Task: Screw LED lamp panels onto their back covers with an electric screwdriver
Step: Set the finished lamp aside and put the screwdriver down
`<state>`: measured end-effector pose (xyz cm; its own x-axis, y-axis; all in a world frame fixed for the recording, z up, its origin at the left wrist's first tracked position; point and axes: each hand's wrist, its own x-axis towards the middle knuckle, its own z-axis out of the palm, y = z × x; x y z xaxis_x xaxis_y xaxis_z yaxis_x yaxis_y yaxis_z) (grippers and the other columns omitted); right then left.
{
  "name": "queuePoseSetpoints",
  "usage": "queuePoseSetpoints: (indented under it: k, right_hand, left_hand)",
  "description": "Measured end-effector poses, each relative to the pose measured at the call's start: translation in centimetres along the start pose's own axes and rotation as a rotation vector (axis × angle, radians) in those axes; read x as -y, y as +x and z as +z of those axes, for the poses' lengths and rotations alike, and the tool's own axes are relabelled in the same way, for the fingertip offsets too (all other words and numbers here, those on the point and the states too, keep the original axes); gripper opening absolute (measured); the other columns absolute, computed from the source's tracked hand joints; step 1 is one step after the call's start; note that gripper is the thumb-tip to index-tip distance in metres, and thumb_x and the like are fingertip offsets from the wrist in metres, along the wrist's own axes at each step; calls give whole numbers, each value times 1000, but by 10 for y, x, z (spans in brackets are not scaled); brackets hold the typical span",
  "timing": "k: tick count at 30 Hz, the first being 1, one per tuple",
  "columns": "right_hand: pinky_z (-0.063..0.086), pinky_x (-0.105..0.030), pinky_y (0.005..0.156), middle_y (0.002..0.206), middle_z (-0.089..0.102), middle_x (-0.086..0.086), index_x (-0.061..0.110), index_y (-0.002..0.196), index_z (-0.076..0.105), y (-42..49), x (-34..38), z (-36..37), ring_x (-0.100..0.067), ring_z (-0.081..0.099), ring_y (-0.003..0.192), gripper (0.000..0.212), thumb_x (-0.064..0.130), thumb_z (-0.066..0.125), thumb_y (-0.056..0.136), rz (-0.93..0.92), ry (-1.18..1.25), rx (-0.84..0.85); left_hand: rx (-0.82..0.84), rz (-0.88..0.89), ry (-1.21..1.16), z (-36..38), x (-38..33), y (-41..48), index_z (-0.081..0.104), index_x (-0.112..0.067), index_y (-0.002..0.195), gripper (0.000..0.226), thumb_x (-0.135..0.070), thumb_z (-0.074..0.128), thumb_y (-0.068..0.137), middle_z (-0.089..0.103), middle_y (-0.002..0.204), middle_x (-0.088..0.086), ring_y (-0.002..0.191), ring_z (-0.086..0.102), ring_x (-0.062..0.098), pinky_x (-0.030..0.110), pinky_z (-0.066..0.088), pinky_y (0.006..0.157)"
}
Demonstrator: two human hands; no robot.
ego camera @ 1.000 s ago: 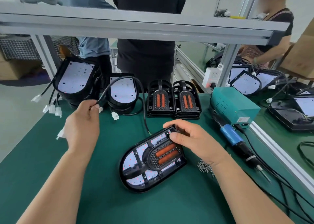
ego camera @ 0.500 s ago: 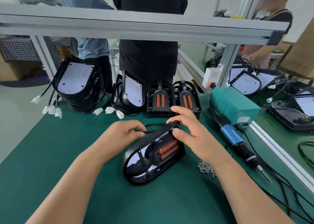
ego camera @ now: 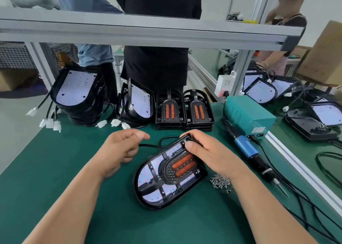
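Spreading bare to your left, the green mat [ego camera: 55, 169] leaves room. Your right hand [ego camera: 209, 151] grips the far end of the black oval orange-barred LED lamp [ego camera: 166, 181] mid-mat; your left hand [ego camera: 118, 149] pinches its black cable [ego camera: 149, 146].

The lamp [ego camera: 170, 175], a black rounded cover holding a white LED board under a black panel with two orange strips, lies flat, its cable [ego camera: 167, 138] looping behind it, with loose screws [ego camera: 221, 182] just right and the blue-black screwdriver [ego camera: 257, 156] lying farther right.
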<state>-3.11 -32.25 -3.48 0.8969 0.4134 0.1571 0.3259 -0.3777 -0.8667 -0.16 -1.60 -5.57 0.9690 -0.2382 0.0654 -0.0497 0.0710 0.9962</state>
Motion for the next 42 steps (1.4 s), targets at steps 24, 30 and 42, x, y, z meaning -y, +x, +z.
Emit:
queuePoseSetpoints:
  k: [24, 30, 42]
  right_hand:
    - [66, -49, 80, 102, 77, -12, 21, 90, 70, -83, 5, -150, -33, 76, 93, 16, 24, 65, 104, -76, 516, -1046]
    - [64, -35, 71, 91, 81, 1, 20, 85, 78, -121, -4, -194, -19, 79, 85, 25, 20, 62, 104, -62, 592, -1354]
    - [67, -41, 79, 98, 68, -10, 11, 106, 47, -188, -70, -222, -21, 75, 80, 19, 20, 63, 99, 138, 519, -1752]
  left_hand:
    - [-71, 5, 75, 4, 18, 8, 66, -3, 84, 53, -55, 76, 80, 29, 63, 2, 52, 22, 16, 22, 19, 44]
    - [-68, 1, 71, 2, 21, 10, 65, -2, 85, 58, -58, 78, 78, 29, 62, 0, 50, 24, 15, 19, 21, 43]
    - [-68, -4, 40, -2, 23, 12, 68, -6, 83, 59, -61, 84, 73, 29, 61, -2, 47, 23, 12, 13, 21, 44]
